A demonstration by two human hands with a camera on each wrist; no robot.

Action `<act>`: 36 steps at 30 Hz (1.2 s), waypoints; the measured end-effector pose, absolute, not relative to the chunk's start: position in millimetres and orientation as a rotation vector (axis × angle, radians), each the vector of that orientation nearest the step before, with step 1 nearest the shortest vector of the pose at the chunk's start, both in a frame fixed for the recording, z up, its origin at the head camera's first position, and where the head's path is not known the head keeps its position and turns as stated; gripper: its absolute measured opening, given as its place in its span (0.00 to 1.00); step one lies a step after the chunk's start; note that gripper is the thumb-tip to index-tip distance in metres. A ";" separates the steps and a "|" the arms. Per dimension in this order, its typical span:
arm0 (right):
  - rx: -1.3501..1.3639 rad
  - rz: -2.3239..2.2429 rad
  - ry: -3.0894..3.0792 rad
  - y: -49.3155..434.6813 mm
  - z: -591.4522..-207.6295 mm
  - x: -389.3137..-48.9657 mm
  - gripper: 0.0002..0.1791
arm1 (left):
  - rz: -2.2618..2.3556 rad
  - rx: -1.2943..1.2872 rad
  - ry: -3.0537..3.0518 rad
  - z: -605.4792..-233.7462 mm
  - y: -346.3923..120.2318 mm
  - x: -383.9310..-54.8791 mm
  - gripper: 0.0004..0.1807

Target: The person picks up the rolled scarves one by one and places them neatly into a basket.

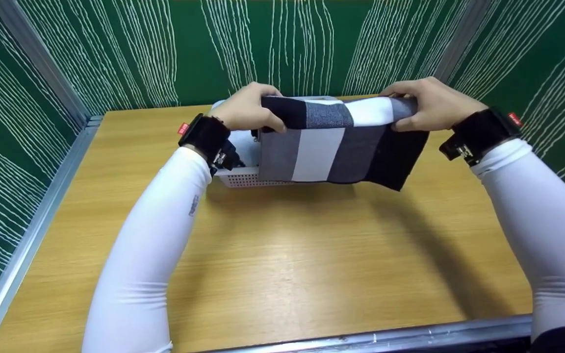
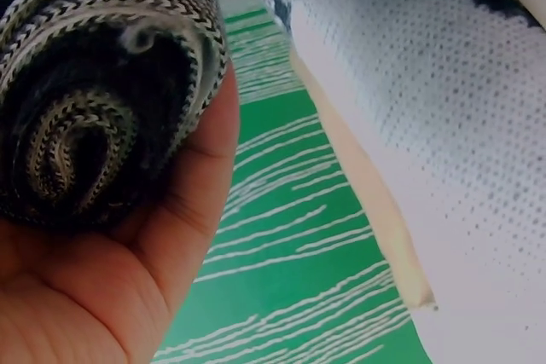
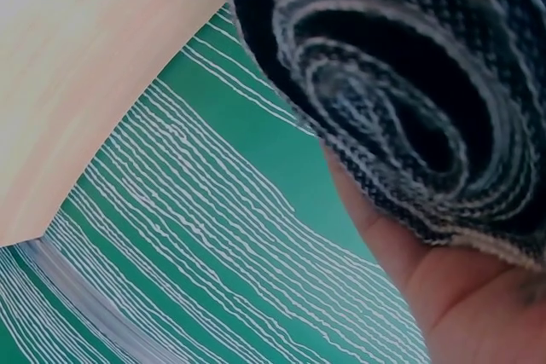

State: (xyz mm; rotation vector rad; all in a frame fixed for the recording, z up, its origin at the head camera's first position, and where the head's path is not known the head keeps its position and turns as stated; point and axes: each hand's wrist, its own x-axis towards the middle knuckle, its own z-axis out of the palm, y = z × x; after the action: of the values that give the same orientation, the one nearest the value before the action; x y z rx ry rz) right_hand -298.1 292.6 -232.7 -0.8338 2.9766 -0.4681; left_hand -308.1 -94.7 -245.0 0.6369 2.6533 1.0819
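Observation:
A knit cloth (image 1: 321, 154) in black, white and grey blocks hangs between my two hands, over the front of a white plastic basket (image 1: 243, 180). Its top edge is rolled, and the lower part drops as a flat flap. My left hand (image 1: 250, 109) grips the left end of the roll, thumb in front; the right hand (image 1: 439, 105) grips the other end the same way. In the left wrist view the spiral end of the rolled cloth (image 2: 85, 142) sits against the palm. The right wrist view shows the opposite coiled end of the cloth (image 3: 401, 117). Much of the basket is hidden behind the flap.
The wooden table (image 1: 282, 255) spreads in front of the basket. Green walls with white streaks (image 1: 292, 54) enclose the back and sides. A metal rail (image 1: 361, 340) runs along the near edge. Both wrists carry black straps with devices (image 1: 206, 137).

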 end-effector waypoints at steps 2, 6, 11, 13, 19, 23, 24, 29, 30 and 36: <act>-0.859 -0.489 2.983 291.2 -232.8 -299.0 0.32 | 1.093 0.635 2.659 -244.8 -97.5 -309.1 0.27; -0.886 -0.538 2.999 289.6 -232.6 -300.9 0.31 | 1.144 0.635 2.667 -243.9 -103.5 -311.3 0.28; -0.889 -0.602 3.036 286.1 -231.2 -302.8 0.30 | 1.201 0.636 2.673 -241.4 -111.4 -312.9 0.28; -0.887 -0.627 3.053 285.0 -231.1 -304.1 0.29 | 1.220 0.622 2.676 -240.2 -114.3 -313.2 0.29; -0.875 -0.764 3.078 281.6 -233.9 -310.2 0.27 | 1.275 0.526 2.687 -237.7 -122.6 -313.9 0.29; -0.889 -0.843 3.082 279.1 -238.7 -314.9 0.26 | 1.321 0.489 2.690 -239.1 -126.3 -315.3 0.28; -0.886 -0.865 3.079 278.4 -239.9 -316.3 0.25 | 1.338 0.483 2.690 -239.8 -127.0 -315.9 0.28; -0.750 -1.031 3.029 273.4 -242.3 -321.9 0.21 | 1.431 0.435 2.675 -242.7 -129.8 -318.3 0.25; -0.716 -1.070 3.010 272.1 -242.2 -323.1 0.21 | 1.448 0.421 2.668 -243.2 -130.4 -318.6 0.25; -0.583 -1.212 2.924 265.0 -242.1 -329.5 0.19 | 1.470 0.334 2.668 -244.9 -133.5 -322.2 0.28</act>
State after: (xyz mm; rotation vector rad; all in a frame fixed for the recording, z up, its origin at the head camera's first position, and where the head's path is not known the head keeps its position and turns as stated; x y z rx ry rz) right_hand -329.5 265.0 -242.1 -0.5831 2.9236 -1.2123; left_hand -322.2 -133.5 -244.9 0.3335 2.6678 1.4696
